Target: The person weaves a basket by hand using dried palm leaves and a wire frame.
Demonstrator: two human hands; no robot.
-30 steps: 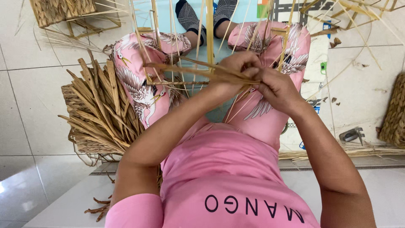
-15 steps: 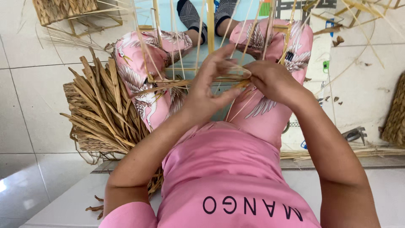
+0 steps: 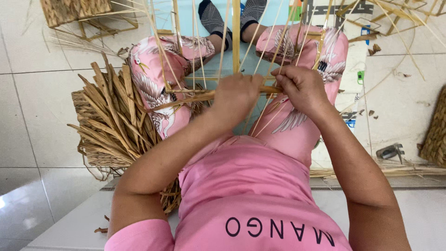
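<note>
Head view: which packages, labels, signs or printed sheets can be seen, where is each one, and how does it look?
Printed sheet: on the floor beyond the right knee, pale with dark lettering, partly hidden.
Small green tag: on that sheet's right edge, upright rectangle.
Small blue label: lower on the same sheet, flat.
Shirt print: dark letters on pink cloth, bottom centre.

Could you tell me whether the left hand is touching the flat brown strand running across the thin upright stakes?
Touching. The head view shows the left hand closed around the flat brown strand, which emerges directly from its grip.

dried fibre strand [image 3: 195,96]: matt, rough | stakes [image 3: 236,32]: smooth cane | floor tiles [image 3: 28,116]: glossy
</note>
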